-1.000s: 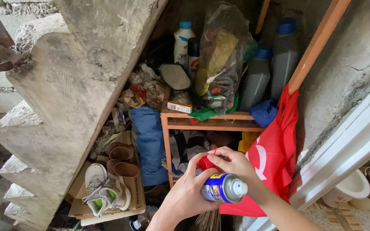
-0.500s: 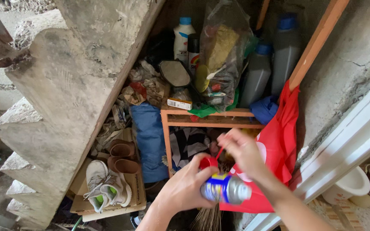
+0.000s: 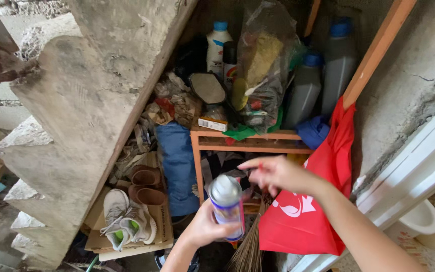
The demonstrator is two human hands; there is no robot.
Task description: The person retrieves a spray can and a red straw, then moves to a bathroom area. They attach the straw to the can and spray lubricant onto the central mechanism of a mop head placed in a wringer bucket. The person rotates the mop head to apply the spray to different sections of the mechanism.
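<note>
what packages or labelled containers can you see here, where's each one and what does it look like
Blue-labelled metal spray can: upright in the left hand, silver top.
White plastic bottle with blue cap: back of the orange shelf.
Two grey jugs with blue caps: shelf's right side.
Small flat white and orange box: shelf's front left edge.
Clear plastic bag: shelf centre, yellowish contents.
Red bag with white print: hanging below the right hand.

A second ago both hands closed together around the spray can point(image 3: 226, 205). Now the left hand point(image 3: 208, 227) alone grips it, upright and lower left of before, its top bare. The right hand point(image 3: 273, 174) has lifted away to the right, small red piece at its fingertips.
</note>
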